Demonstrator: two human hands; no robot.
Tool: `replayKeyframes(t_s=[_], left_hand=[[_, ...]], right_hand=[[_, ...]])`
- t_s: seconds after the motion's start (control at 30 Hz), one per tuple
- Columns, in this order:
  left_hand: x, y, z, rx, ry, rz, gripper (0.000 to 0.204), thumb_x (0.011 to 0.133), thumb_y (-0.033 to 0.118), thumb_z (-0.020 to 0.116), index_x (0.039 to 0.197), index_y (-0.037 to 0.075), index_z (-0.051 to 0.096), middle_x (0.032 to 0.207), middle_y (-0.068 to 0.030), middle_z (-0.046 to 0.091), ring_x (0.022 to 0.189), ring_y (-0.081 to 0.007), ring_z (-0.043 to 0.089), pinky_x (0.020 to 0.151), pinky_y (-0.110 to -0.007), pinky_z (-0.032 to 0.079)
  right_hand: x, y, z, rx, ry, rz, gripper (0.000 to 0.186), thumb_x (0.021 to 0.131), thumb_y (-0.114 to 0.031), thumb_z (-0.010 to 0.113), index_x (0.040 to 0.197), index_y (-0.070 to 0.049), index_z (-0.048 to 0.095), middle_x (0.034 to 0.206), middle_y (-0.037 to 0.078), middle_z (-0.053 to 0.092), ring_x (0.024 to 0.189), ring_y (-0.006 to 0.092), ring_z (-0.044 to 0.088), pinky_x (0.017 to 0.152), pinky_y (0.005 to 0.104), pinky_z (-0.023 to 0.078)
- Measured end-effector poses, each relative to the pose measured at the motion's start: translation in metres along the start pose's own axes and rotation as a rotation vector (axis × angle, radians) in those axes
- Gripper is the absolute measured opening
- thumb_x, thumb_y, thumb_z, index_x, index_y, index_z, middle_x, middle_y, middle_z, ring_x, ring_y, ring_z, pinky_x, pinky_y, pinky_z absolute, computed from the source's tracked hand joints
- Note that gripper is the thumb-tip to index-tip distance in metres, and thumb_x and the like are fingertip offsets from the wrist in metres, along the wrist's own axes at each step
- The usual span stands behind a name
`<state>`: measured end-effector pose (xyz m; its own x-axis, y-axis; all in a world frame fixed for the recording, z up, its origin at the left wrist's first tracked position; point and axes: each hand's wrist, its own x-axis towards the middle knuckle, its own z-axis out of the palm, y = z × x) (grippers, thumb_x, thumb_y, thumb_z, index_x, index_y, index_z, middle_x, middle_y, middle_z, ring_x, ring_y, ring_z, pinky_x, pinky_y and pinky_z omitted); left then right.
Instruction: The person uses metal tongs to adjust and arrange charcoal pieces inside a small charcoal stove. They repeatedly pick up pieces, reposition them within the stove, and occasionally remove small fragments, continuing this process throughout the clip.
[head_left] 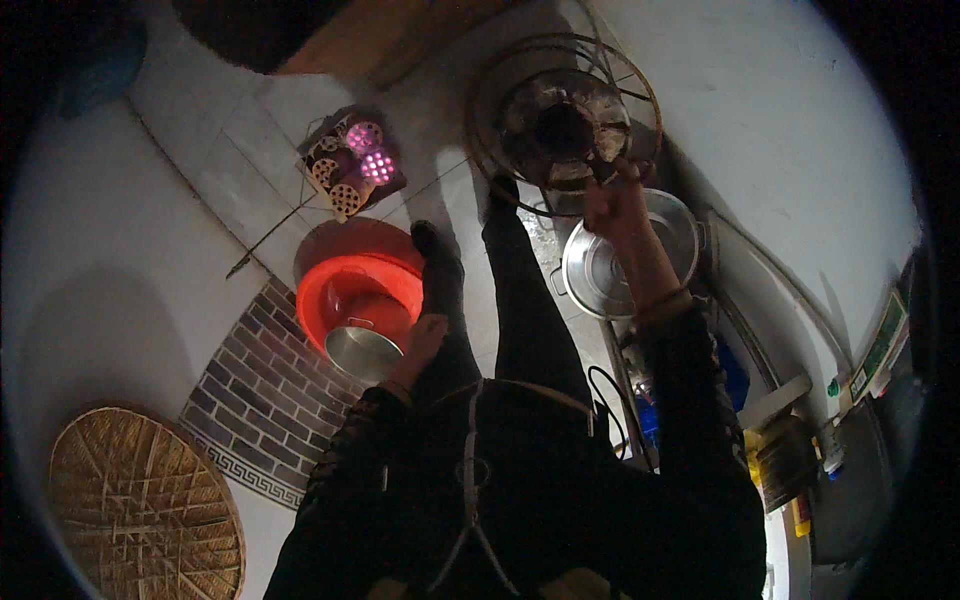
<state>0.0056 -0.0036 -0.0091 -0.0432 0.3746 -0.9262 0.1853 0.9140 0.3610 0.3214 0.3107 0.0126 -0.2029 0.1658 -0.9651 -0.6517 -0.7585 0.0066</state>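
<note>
My right hand (615,205) reaches over the near right edge of a round coal stove (525,110) with a dark central opening. Its fingers are curled together; what they hold, if anything, is too dark to make out. A wire ring frame (655,105) surrounds the stove. Beneath my right forearm is a wide silver metal pot (587,262) with side handles. My left hand (428,338) is low beside my left knee, close to the rim of a smaller metal pot (362,352). That pot overlaps a red plastic basin (315,300); whether my fingers touch it is unclear.
Several honeycomb coal briquettes (346,195), two glowing pink, sit left of the stove with a thin rod (270,240) nearby. A woven round tray (145,510) is at the lower left. Long poles (745,350) and a blue object (735,375) lie at right.
</note>
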Motion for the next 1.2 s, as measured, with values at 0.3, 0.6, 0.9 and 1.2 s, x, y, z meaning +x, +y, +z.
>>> replayKeyframes(t_s=[0.3, 0.6, 0.9, 1.2], left_hand=[[-0.006, 0.021, 0.008, 0.043, 0.042, -0.088, 0.027, 0.085, 0.025, 0.053, 0.102, 0.005, 0.061, 0.079, -0.0052, 0.062, 0.067, -0.0152, 0.058, 0.062, -0.029, 0.048], [-0.005, 0.013, 0.004, 0.042, 0.052, -0.032, 0.032, 0.086, 0.031, 0.055, 0.101, 0.004, 0.060, 0.082, -0.0086, 0.064, 0.068, -0.0167, 0.060, 0.063, -0.031, 0.049], [0.001, 0.009, 0.007, -0.012, 0.032, 0.023, 0.029, 0.085, 0.028, 0.055, 0.101, 0.004, 0.061, 0.081, -0.0081, 0.064, 0.070, -0.0169, 0.059, 0.062, -0.030, 0.048], [-0.001, 0.001, 0.006, -0.028, 0.012, -0.036, 0.029, 0.084, 0.025, 0.055, 0.101, 0.002, 0.060, 0.079, -0.0057, 0.063, 0.065, -0.0132, 0.058, 0.060, -0.028, 0.048]], right_hand=[[0.101, 0.000, -0.059, -0.216, -0.004, -0.013, 0.042, 0.082, -0.055, 0.052, 0.086, -0.013, 0.050, 0.051, 0.000, 0.039, 0.037, 0.0141, 0.033, 0.037, 0.0314, 0.027], [0.084, -0.012, -0.025, -0.310, -0.034, -0.056, 0.042, 0.084, -0.054, 0.050, 0.066, -0.016, 0.045, 0.044, -0.002, 0.033, 0.035, 0.0123, 0.032, 0.033, 0.0290, 0.027], [0.029, -0.012, -0.028, -0.362, -0.161, -0.044, 0.038, 0.085, -0.045, 0.053, 0.088, -0.007, 0.054, 0.047, -0.005, 0.031, 0.037, 0.0072, 0.029, 0.034, 0.0213, 0.025], [0.004, 0.000, -0.048, 0.511, -0.532, 0.244, 0.051, 0.077, -0.048, 0.055, 0.097, -0.001, 0.054, 0.051, -0.005, 0.032, 0.041, 0.0072, 0.027, 0.042, 0.0215, 0.024]])
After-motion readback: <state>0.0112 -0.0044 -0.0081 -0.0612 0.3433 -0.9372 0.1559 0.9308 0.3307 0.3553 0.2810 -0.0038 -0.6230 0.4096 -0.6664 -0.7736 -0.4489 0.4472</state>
